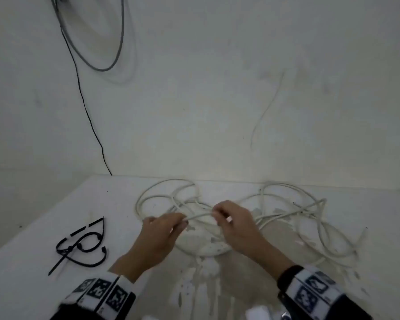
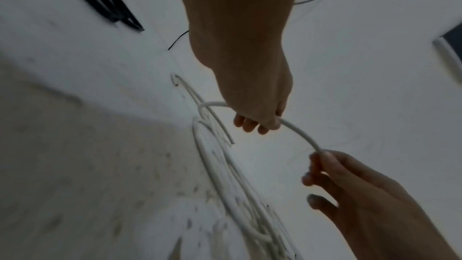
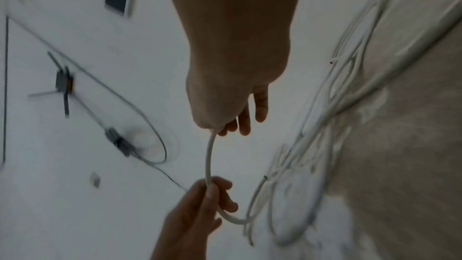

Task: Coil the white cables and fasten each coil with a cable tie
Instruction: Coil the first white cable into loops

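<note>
Two hands: both pinch one strand of white cable [image 1: 199, 215], lifted between them.
Cable ties [image 1: 81, 244]: black, far left on table [image 1: 32, 227].
Left hand [image 1: 162, 234]: fingertips clamp strand.
Right hand [image 1: 233, 225]: pinches strand.
Cable tangle [image 1: 298, 218]: loose, behind hands.

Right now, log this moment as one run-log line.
stage: sorting tangle | left hand: pinches white cable | right hand: pinches same cable | cable ties: untouched, left on table | coils: none

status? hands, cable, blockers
Left hand and right hand pinch one white cable. Rest lies tangled on table. Ties untouched, left.
</note>
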`<state>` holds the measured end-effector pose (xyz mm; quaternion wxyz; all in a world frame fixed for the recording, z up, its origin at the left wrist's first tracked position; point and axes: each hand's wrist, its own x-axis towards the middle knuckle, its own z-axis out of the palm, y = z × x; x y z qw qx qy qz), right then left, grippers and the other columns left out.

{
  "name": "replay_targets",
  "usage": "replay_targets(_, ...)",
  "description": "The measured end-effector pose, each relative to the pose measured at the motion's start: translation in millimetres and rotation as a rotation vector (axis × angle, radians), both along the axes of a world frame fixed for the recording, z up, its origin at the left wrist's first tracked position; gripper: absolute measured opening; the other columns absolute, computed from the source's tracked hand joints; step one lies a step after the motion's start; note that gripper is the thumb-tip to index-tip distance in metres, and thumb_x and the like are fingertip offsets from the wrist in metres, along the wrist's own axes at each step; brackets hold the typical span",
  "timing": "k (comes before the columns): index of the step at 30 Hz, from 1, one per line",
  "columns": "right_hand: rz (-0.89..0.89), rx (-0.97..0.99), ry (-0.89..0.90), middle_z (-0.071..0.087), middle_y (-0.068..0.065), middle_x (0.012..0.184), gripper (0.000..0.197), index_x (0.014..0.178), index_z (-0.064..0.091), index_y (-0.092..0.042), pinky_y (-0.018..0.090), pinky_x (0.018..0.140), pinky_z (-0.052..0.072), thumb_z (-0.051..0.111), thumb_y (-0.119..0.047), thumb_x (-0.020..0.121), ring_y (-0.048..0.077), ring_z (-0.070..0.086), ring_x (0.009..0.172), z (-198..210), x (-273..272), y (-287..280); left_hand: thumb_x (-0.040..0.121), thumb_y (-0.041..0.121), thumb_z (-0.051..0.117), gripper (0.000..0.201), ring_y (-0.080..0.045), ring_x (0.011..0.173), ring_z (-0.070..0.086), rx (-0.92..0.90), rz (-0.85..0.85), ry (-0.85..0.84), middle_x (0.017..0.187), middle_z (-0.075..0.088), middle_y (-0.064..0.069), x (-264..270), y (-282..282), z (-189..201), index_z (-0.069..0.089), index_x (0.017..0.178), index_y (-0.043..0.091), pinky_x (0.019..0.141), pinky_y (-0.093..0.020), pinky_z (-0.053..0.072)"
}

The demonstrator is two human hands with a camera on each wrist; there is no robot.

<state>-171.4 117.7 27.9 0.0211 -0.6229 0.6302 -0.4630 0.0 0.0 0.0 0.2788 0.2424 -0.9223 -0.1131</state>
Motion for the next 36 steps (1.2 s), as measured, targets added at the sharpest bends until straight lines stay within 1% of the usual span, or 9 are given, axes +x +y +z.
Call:
replay_targets(4,-0.097,-0.154,-0.433,0.059,-0.003,0.068,0.018,0.080,0.061,-0.011,0.016,0.057,0.043,0.051,-0.012,0.095,0.000,0.054,0.057,28,-18,15,0.093,0.044,0.036,0.037,-0.013,0.077,0.055,0.019,0.007,0.206,0.083,0.060,0.007,-9,-9,25,0.059,0.094,0.015,0.071,-0.034,0.046)
replay_targets(8,0.057,-0.049,-0.698,0.064,0.001,0.079,0.019,0.083,0.067,-0.010,0.024,0.056,0.047,0.052,-0.008,0.094,0.011,0.060,0.070,44,-24,25,0.095,0.016,0.052,0.013,0.002,0.073,0.059,0.173,0.050,0.520,0.077,0.063,0.011,-36,-1,69,0.063,0.087,0.016,0.069,-0.017,0.045)
replay_targets(12,0.174,0.047,-0.751,0.068,0.005,0.095,0.029,0.096,0.070,-0.011,0.025,0.061,0.048,0.049,0.006,0.087,0.013,0.062,0.078,52,-24,29,0.095,0.010,0.051,0.015,-0.013,0.088,0.062,0.695,-0.031,0.811,0.088,0.067,-0.002,-40,11,98,0.064,0.089,0.017,0.079,-0.033,0.054)
replay_targets(16,0.144,0.117,-0.695,0.062,0.005,0.111,0.034,0.104,0.064,-0.016,0.027,0.053,0.050,0.041,0.007,0.093,0.017,0.064,0.071,41,-14,14,0.084,0.011,0.065,0.011,-0.017,0.085,0.063,0.705,-0.225,0.459,0.090,0.073,-0.005,-17,18,85,0.075,0.088,0.016,0.082,-0.031,0.050)
replay_targets(22,0.036,0.316,-0.258,0.067,0.005,0.091,0.016,0.092,0.069,-0.014,0.021,0.058,0.051,0.054,-0.009,0.093,0.013,0.062,0.075,5,-13,-12,0.074,0.031,0.067,0.016,-0.007,0.061,0.058,0.409,-0.186,-0.415,0.068,0.070,0.006,18,11,29,0.077,0.070,0.019,0.064,-0.023,0.046)
replay_targets(26,0.099,0.415,0.058,0.063,0.005,0.109,0.017,0.105,0.067,-0.010,0.010,0.071,0.043,0.056,-0.009,0.092,0.016,0.059,0.091,-12,-8,-42,0.078,0.023,0.070,0.032,-0.007,0.100,0.051,0.277,-0.029,-0.262,0.106,0.053,0.010,19,3,11,0.066,0.110,0.021,0.086,-0.015,0.042)
replay_targets(29,0.153,0.435,0.212,0.057,0.007,0.126,0.028,0.118,0.062,-0.012,0.025,0.092,0.042,0.055,-0.007,0.091,0.021,0.053,0.111,-18,1,-75,0.076,0.007,0.065,0.069,-0.022,0.124,0.039,0.410,0.209,-0.115,0.132,0.035,-0.004,7,0,8,0.037,0.138,0.013,0.097,-0.019,0.031)
replay_targets(33,0.251,0.536,0.372,0.034,0.003,0.151,0.053,0.142,0.039,-0.017,0.031,0.112,0.026,0.045,0.002,0.093,0.019,0.029,0.138,-16,15,-109,0.080,-0.003,0.052,0.017,-0.021,0.081,0.055,0.740,0.437,0.133,0.092,0.057,-0.010,-3,-11,15,0.056,0.094,0.004,0.065,-0.024,0.043)
replay_targets(36,0.227,0.530,0.357,0.045,0.010,0.143,0.046,0.137,0.045,-0.017,0.036,0.105,0.037,0.044,0.000,0.094,0.025,0.042,0.128,-7,15,-128,0.077,-0.017,0.042,0.038,-0.017,0.080,0.060,0.742,0.371,0.378,0.083,0.066,-0.002,-2,-24,26,0.065,0.085,0.012,0.063,-0.021,0.046)
